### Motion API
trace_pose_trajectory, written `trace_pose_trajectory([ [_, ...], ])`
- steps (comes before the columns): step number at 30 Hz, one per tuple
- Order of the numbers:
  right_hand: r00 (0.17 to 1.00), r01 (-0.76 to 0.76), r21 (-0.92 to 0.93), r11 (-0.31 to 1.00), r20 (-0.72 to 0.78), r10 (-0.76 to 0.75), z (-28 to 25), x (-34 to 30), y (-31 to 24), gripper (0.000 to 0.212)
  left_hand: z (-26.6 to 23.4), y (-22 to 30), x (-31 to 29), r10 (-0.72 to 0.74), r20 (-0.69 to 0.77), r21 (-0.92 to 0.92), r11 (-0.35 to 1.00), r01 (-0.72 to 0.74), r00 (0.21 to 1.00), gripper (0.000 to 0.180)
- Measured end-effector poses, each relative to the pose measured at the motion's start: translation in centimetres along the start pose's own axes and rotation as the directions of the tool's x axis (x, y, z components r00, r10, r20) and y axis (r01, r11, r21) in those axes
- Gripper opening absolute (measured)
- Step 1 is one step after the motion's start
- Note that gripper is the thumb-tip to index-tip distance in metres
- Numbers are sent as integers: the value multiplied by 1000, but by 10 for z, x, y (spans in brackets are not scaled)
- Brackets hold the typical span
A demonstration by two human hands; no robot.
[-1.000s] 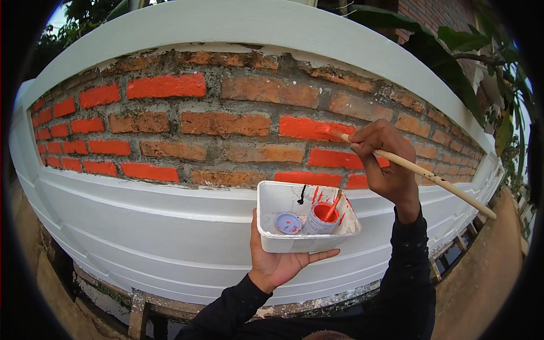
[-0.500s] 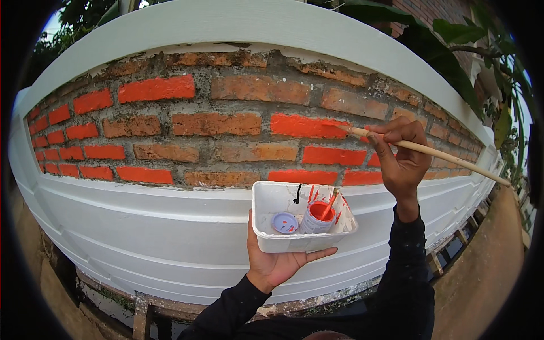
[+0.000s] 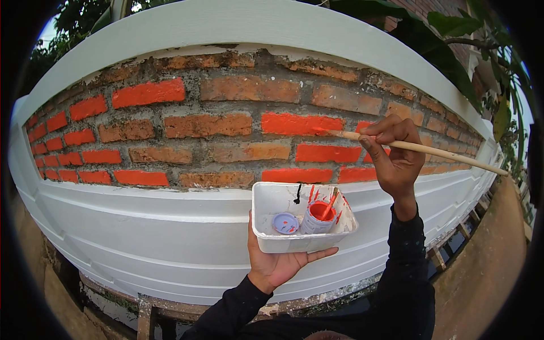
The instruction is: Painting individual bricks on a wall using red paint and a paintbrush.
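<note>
My right hand (image 3: 391,156) pinches a long pale wooden paintbrush (image 3: 447,153) near its bristle end. The brush tip meets the right part of a bright red-orange painted brick (image 3: 292,122) in the wall. Under a white rectangular plastic tub (image 3: 283,245), my left hand (image 3: 273,269) spreads its palm and fingers, holding it up tilted toward me. Inside the tub stands an open paint jar (image 3: 315,225) of red-orange paint. A second, smaller brush (image 3: 331,204) leans in that jar. Beside it lies the jar's round pale lid (image 3: 285,223), spotted with red.
The brick panel mixes painted bricks with bare ones (image 3: 208,124), set in rough grey mortar. A white frame (image 3: 187,25) borders it above, and ridged white wall (image 3: 170,226) runs below. Leafy plants (image 3: 453,25) overhang at upper right. A brown path (image 3: 481,255) lies at right.
The wall has shifted slightly left in view. My right hand and brush have moved a little left and down, the tip still at the same brick. The tub stays steady in my left hand.
</note>
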State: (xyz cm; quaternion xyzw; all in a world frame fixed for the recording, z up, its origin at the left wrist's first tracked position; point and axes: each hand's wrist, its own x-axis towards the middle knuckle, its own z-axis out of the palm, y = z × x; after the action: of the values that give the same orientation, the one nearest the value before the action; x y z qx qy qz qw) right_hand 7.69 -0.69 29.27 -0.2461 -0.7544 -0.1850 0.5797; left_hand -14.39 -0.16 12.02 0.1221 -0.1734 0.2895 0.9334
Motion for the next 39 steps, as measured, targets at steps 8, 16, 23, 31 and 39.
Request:
trace_pose_trajectory([
  [8, 999, -20, -90, 996, 44, 24, -2, -5, 2, 21, -4, 1, 1, -4, -2, -19, 1000, 4, 1000, 106],
  [16, 998, -19, -179, 984, 53, 29, -19, -6, 5, 21, -2, -2, -2, -15, 2, -2, 1000, 15, 1000, 106],
  [23, 993, 36, -195, 980, 118, -13, -10, -6, -1, 21, -1, -3, -4, -13, 15, 22, 1000, 12, 1000, 104],
  [31, 997, 54, -197, 979, -36, -63, -7, -8, -5, 20, -2, 1, -3, -5, 10, -20, 1000, 5, 1000, 105],
  [39, 1000, -7, -174, 985, 7, 8, -8, -12, 0, 21, -4, 1, -4, -20, 0, -25, 999, 20, 1000, 106],
])
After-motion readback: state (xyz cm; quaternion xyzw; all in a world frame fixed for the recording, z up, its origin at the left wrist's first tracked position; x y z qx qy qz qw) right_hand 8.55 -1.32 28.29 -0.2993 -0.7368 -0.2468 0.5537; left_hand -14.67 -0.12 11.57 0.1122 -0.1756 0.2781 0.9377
